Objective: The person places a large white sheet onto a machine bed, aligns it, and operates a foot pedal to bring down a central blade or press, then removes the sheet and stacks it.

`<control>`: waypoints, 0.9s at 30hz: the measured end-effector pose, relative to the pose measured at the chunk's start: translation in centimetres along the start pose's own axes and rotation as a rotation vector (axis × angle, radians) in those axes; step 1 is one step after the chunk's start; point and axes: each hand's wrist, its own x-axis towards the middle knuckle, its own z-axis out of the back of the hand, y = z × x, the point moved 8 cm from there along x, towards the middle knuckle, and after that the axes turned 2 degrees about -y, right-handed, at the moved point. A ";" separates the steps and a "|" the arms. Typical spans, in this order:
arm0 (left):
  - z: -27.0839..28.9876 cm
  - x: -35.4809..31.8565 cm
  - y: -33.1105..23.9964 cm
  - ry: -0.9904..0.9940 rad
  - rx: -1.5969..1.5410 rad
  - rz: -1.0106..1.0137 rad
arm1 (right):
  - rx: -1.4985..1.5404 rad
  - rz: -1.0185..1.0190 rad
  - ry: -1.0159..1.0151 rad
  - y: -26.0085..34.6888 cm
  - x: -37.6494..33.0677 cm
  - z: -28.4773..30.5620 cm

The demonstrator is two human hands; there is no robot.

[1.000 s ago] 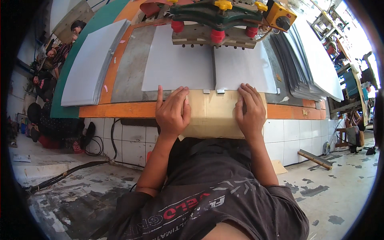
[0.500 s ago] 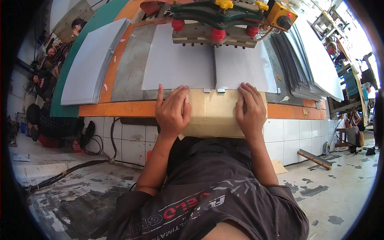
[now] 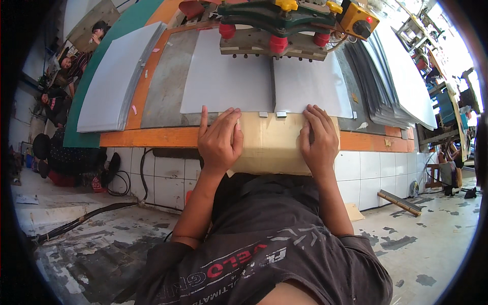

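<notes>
My left hand point(image 3: 219, 140) lies with its fingers stretched out on the left part of a pale yellow board point(image 3: 274, 140) at the table's front edge. Flat on the board's right side rests my right hand point(image 3: 320, 137); its fingers point forward. The fingertips of both reach the near edge of a white sheet point(image 3: 229, 84) with a dark strip point(image 3: 273, 86) running across it from front to back. Two small light tabs, a left tab point(image 3: 263, 115) and a right tab point(image 3: 281, 115), sit at that edge between my hands. A press head point(image 3: 274, 43) hangs over the sheet's far part.
Stacks of white sheets lie at left point(image 3: 119, 76) and right point(image 3: 401, 81). An orange strip point(image 3: 147, 138) edges the table. A yellow control box point(image 3: 357, 21) is beside the press. Other people point(image 3: 58, 104) are at far left; a long bar point(image 3: 399, 202) lies on the floor.
</notes>
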 end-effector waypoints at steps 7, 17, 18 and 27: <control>0.0 0.0 0.1 -0.003 -0.003 0.006 | 0.008 0.007 0.007 0.2 0.1 0.1; 0.1 -0.1 0.1 -0.009 -0.013 -0.008 | -0.005 0.009 0.004 0.2 0.0 0.0; 0.1 -0.1 0.1 -0.010 -0.016 -0.010 | -0.006 0.007 0.005 0.2 0.0 0.0; 0.1 0.0 0.2 -0.014 -0.020 -0.009 | -0.017 0.018 0.010 0.3 0.1 -0.1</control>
